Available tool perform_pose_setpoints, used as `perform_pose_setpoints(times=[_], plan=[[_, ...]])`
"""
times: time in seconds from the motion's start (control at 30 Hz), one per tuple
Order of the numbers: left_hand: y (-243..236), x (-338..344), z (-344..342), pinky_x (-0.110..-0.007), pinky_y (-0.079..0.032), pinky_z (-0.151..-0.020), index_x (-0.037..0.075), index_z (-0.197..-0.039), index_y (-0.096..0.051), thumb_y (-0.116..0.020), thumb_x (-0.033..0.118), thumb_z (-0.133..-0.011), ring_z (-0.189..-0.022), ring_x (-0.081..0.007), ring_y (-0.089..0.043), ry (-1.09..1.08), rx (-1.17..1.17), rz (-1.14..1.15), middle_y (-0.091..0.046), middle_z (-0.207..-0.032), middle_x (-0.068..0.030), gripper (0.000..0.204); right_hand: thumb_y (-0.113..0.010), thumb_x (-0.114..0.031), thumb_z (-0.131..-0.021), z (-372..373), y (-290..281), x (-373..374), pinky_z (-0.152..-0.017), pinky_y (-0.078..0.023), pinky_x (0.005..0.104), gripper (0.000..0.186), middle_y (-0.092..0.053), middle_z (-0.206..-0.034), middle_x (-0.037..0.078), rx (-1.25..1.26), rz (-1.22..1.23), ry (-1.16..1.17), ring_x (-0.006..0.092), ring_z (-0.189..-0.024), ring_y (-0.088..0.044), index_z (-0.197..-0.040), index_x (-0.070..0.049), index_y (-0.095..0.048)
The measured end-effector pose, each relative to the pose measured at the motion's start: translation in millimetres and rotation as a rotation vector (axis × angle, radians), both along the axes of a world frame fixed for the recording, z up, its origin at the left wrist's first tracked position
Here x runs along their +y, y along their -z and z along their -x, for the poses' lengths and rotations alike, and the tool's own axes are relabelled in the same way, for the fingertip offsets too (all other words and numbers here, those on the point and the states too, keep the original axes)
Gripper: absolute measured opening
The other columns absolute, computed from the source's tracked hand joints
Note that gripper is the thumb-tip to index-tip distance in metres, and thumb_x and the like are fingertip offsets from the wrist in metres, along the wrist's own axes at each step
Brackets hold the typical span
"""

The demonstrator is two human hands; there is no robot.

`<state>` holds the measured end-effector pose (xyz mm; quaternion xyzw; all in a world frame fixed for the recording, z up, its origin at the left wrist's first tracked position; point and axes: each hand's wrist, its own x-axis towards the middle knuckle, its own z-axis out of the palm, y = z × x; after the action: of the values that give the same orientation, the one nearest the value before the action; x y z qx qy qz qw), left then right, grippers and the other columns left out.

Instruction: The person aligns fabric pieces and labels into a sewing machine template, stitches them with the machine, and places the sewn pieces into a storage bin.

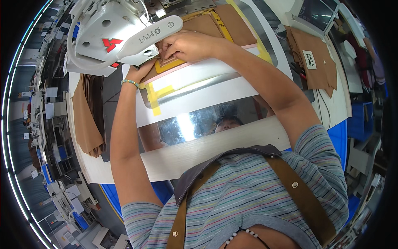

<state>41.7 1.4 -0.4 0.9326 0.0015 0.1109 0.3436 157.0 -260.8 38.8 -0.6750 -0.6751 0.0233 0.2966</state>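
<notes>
Under the white machine head [99,37] lies a flat template frame [170,67] with yellow edging and tan pieces [238,29], on a white board [273,45] with yellow tape and a metal strip. My right hand [182,45] rests on the frame beside the head, its fingers curled down; what they hold, if anything, is hidden. My left hand [141,70] reaches to the frame's left side under the head, its fingers mostly hidden by the machine.
Tan pieces hang in a stack [87,116] at left; more [321,70] lie at right beside a screen [317,12] and cables. A shiny plate [166,128] crosses the table near its front edge [215,150]. A blue bin [358,120] stands beyond the right edge.
</notes>
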Motion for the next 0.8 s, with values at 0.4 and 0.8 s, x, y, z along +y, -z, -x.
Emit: perform_pose_setpoints(times=[0.4,0.8], plan=[[9.3,7.2,2.0,-0.039,-0.056,-0.102,0.009,-0.129,-0.074,-0.074,0.027,-0.101,-0.119,-0.0262,-0.072,-0.016,-0.044,-0.029,-0.077,-0.129,-0.0098,0.033,-0.067,-0.005,-0.096,-4.0,7.0,9.4,-0.12,-0.045,0.0443,0.029,-0.07,-0.134,0.01,0.032,-0.103,-0.032,0.0306,-0.134,-0.061,-0.117,-0.013,-0.085],[30.2,48.6,23.1,-0.041,-0.055,-0.103,0.004,-0.129,-0.071,-0.076,0.015,-0.096,-0.121,-0.0321,-0.071,-0.179,-0.139,-0.236,-0.075,-0.129,-0.0148,0.035,-0.055,0.002,-0.096,-3.9,9.6,6.8,-0.127,-0.036,0.0445,0.046,-0.062,-0.145,0.006,0.055,0.019,-0.029,0.0282,-0.143,-0.051,-0.124,-0.022,-0.083]])
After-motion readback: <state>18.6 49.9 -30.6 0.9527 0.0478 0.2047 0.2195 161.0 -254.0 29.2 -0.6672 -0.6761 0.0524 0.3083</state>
